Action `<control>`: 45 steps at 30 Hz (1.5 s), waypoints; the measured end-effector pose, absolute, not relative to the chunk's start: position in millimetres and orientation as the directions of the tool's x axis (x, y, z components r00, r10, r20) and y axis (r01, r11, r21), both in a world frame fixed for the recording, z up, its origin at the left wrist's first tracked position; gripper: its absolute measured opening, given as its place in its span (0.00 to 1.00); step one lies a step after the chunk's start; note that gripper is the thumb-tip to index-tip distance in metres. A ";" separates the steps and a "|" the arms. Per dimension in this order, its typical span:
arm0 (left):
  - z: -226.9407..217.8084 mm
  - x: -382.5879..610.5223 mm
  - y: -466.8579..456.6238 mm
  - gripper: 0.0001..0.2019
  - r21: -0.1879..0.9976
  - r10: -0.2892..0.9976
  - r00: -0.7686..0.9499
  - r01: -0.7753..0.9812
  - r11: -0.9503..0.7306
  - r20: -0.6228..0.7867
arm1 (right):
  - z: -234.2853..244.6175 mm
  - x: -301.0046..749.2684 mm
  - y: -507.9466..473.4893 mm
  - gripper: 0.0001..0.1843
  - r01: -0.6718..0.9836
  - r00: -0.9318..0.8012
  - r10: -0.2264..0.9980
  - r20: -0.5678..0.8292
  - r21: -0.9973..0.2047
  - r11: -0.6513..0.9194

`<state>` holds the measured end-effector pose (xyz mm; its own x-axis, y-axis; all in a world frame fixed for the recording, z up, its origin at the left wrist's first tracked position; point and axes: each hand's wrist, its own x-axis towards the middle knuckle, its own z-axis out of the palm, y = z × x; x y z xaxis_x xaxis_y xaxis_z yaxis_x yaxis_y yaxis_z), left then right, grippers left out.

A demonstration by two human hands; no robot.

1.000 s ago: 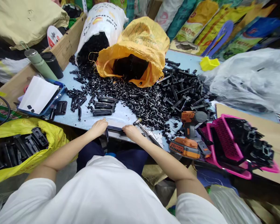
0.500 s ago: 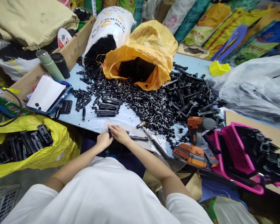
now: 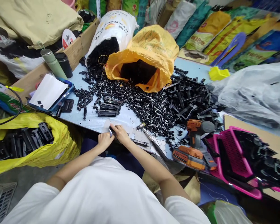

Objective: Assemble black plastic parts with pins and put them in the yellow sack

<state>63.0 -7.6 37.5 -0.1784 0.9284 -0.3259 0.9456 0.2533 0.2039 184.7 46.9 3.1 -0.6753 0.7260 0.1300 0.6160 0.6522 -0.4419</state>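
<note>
My left hand (image 3: 105, 140) is closed at the near edge of the table, its fingers wrapped round a small black part (image 3: 111, 128). Beside it my right hand (image 3: 120, 133) grips the same part from above. Much of the part is hidden by my fingers, and a shiny spot shows on it. A long black plastic bar (image 3: 140, 142) lies just right of my right hand. Past it rests a hammer (image 3: 151, 140), its head pointing away from me. Several black bars (image 3: 109, 107) are stacked beyond my hands.
Small black pieces with metal pins (image 3: 151, 105) spread before an orange sack (image 3: 154, 43) and a white sack (image 3: 116, 25). At right stand a cordless drill (image 3: 196, 130) and a pink basket (image 3: 242, 149). A yellow sack (image 3: 67, 149) of black parts is at left.
The view has shifted slightly. Both hands stay together on the black part, which has turned a little and now shows a shiny spot.
</note>
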 end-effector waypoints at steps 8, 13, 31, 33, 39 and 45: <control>27.5 39.7 -9.5 0.22 0.266 0.977 0.072 0.964 -0.017 -0.198 | 23.3 192.6 43.6 0.29 0.584 -0.746 0.655 0.119 -0.358 0.729; 21.2 23.7 18.0 0.21 0.216 0.727 0.662 0.694 -0.687 0.182 | 21.9 271.2 25.9 0.31 0.801 -0.513 0.827 0.230 -0.217 0.558; 82.7 32.3 24.9 0.31 0.417 0.729 0.674 0.631 -0.654 0.123 | 100.0 291.0 27.7 0.34 0.530 -0.761 0.641 0.102 -0.474 0.704; 100.3 32.3 4.0 0.32 0.597 0.683 0.660 0.423 -0.682 0.313 | 115.5 283.6 16.0 0.33 0.239 -0.797 0.540 0.270 -0.680 0.693; 114.9 60.6 -41.1 0.32 0.720 0.722 0.264 0.123 -0.683 0.640 | 90.7 205.3 -16.3 0.30 -0.167 -0.416 0.752 0.512 -0.856 0.490; 54.8 29.3 -12.7 0.38 0.404 0.646 0.360 0.553 -0.729 0.673 | 25.1 145.5 34.5 0.25 0.257 -0.191 0.878 0.439 -0.841 0.476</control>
<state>29.3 -12.7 54.8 0.3604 0.6463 0.6726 0.5532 -0.7287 0.4038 145.5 34.5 25.1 -0.1907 0.8781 0.4388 0.2571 0.4761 -0.8410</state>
